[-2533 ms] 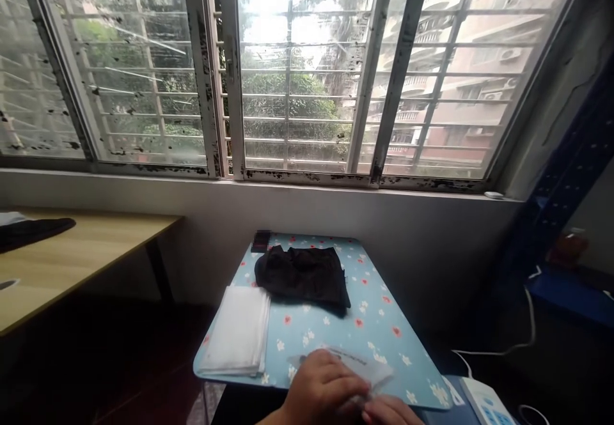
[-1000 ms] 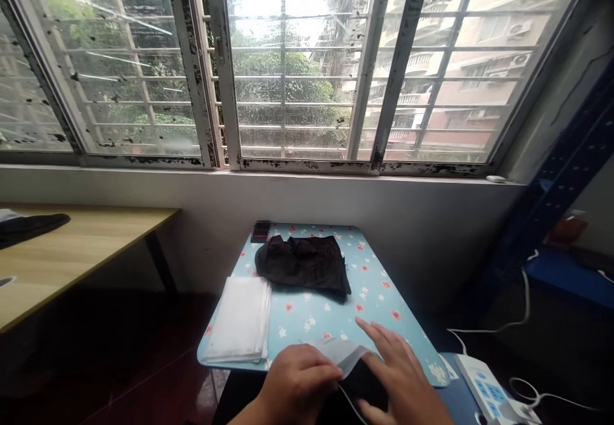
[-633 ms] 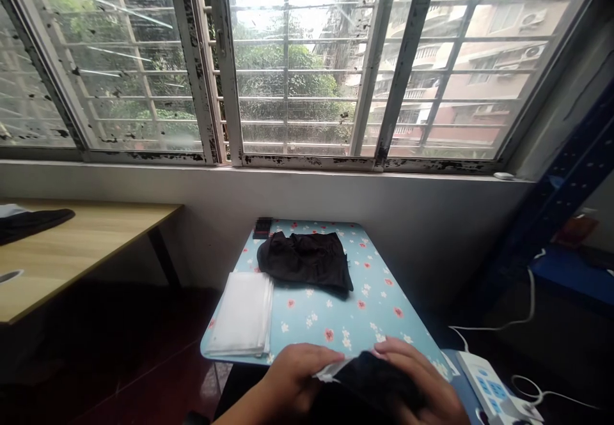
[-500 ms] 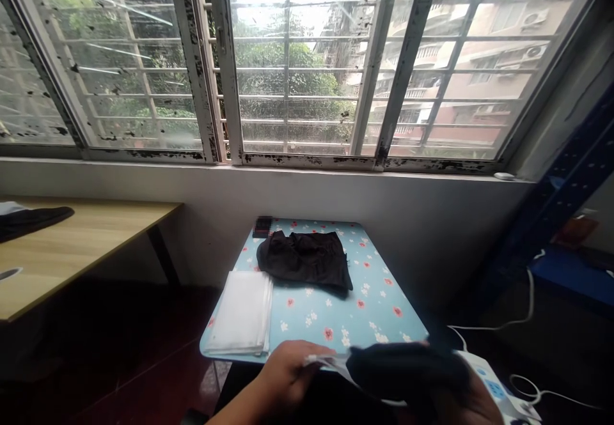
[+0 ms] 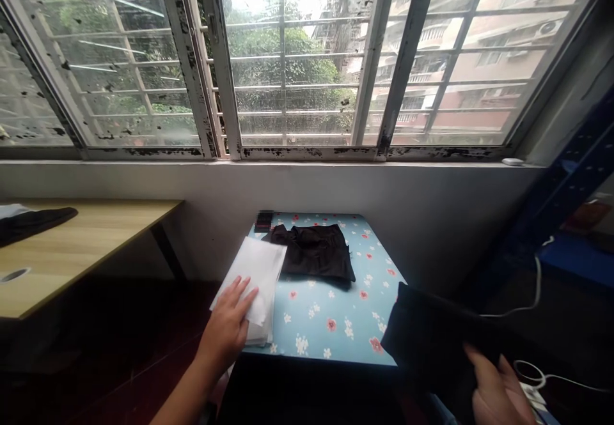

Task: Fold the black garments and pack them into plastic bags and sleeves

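My left hand (image 5: 230, 323) lies with fingers spread on a white plastic bag (image 5: 261, 262), which looks thin and frosted. Under it is a stack of similar white bags (image 5: 261, 335) on the left side of a small table (image 5: 311, 339), the top one turned askew. At the lower right, my right hand (image 5: 496, 380) grips a folded black garment (image 5: 432, 335), which hangs past the table's right edge; its exact kind cannot be made out. Another folded black garment (image 5: 316, 252) lies at the table's far side, its left end partly behind the raised white bag.
A small dark box (image 5: 263, 222) sits at the table's far left corner. To the left stands a wooden desk (image 5: 96, 233) with dark cloth (image 5: 38, 222) on it. White cable (image 5: 538, 284) hangs at the right by a blue metal frame (image 5: 542, 201). A window wall closes the back.
My left hand has moved left, from the near edge onto the bag stack, with a white bag now under it. My right hand has carried the black garment rightward, apart from the bag.
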### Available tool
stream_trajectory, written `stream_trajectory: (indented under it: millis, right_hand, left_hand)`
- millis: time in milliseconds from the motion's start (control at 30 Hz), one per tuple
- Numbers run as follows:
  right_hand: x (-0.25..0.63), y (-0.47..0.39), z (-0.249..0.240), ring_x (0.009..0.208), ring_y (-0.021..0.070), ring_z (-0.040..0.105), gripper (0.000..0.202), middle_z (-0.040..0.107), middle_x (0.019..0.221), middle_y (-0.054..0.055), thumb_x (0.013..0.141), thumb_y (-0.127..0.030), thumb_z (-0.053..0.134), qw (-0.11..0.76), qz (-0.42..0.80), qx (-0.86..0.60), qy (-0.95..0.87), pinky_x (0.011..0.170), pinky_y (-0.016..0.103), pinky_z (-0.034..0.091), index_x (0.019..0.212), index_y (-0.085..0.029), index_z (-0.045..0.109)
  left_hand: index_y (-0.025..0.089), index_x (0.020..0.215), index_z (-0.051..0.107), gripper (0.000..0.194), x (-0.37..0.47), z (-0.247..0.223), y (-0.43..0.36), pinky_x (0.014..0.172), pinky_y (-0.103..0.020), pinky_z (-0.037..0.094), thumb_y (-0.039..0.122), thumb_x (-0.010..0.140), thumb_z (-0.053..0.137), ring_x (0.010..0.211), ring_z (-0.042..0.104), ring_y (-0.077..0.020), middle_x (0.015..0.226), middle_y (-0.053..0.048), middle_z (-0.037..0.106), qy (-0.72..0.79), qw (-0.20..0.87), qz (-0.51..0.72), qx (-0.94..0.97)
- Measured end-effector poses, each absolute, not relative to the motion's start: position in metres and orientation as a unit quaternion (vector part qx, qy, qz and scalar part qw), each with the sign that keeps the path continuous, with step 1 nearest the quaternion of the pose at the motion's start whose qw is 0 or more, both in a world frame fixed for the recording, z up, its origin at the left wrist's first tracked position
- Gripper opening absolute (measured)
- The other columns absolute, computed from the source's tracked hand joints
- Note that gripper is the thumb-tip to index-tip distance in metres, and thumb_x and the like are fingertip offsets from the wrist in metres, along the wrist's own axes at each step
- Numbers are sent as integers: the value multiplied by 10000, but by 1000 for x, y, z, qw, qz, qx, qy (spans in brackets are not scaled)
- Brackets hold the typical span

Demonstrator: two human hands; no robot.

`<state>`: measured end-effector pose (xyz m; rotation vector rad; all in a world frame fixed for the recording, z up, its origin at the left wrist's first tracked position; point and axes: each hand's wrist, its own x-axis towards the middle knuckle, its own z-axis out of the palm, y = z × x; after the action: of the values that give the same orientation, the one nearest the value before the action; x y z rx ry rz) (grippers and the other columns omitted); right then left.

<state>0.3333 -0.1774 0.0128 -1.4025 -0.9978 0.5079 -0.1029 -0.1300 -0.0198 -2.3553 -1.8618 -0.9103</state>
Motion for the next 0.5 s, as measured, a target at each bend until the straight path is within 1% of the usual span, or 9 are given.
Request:
stream_trajectory:
  millis: [67,100,167,233,300,333,367,433,500]
  right_hand:
    - [324,-175,20,853,339,780,485,809,937,62,883,-564,620,654,303,-600,-346,725,440,642,1257,-257,649]
    - [322,-174,22,877,340,780,467,810,958,57,855,-565,661,660,340,-592,-312,721,425,648,1213,-266,655]
    - [321,-172,23,891,333,782,455,810,975,48,842,-571,679,650,368,-592,-303,694,396,656,1186,-275,641]
    - [321,-170,21,886,325,784,459,810,980,44,851,-568,675,632,362,-605,-320,665,376,656,1200,-274,624]
    - [318,-166,18,897,324,783,474,809,996,48,836,-559,700,613,365,-615,-335,662,365,655,1201,-264,629]
    - [314,-164,18,911,328,780,485,808,1007,53,815,-554,727,603,376,-617,-339,672,368,657,1188,-255,641]
    - [307,-162,18,929,335,776,496,806,1016,61,793,-553,753,593,391,-615,-343,687,376,658,1172,-247,656]
    - [286,-160,22,973,350,764,524,801,1032,79,761,-556,786,572,426,-597,-367,734,406,655,1158,-233,677]
    - [259,-160,28,1015,360,750,553,793,1070,100,749,-572,798,548,469,-559,-408,810,447,639,1162,-220,689]
  left_hand:
    - [187,1401,641,531,-96,-38,-133,1218,-568,331,253,884,542,1476,410,-359,1550,-115,511,-646,-51,-192,-737]
    - [176,1411,631,537,-93,-46,-134,1209,-578,336,336,901,573,1463,426,-373,1546,-138,510,-661,-78,-160,-729]
    - [173,1420,620,632,-88,-53,-136,1205,-603,318,529,898,614,1449,437,-399,1550,-164,498,-678,-113,-147,-711]
    - [191,1427,613,724,-84,-49,-138,1216,-641,258,651,868,625,1445,432,-419,1551,-164,499,-681,-122,-194,-696]
    - [220,1423,616,713,-78,-37,-142,1224,-654,225,677,876,613,1438,438,-416,1527,-148,533,-655,-148,-273,-689]
    - [238,1425,613,685,-72,-30,-145,1227,-642,235,674,898,591,1435,445,-402,1514,-137,548,-628,-182,-319,-686]
    - [257,1431,606,656,-64,-24,-150,1225,-621,264,672,925,558,1427,459,-384,1500,-127,562,-590,-238,-361,-681]
    - [282,1461,572,644,-43,-14,-161,1191,-573,358,687,971,469,1399,502,-352,1479,-120,582,-484,-402,-420,-654]
    - [286,1526,492,721,-17,-8,-173,1137,-554,430,739,975,387,1377,529,-347,1493,-127,568,-348,-581,-423,-601]
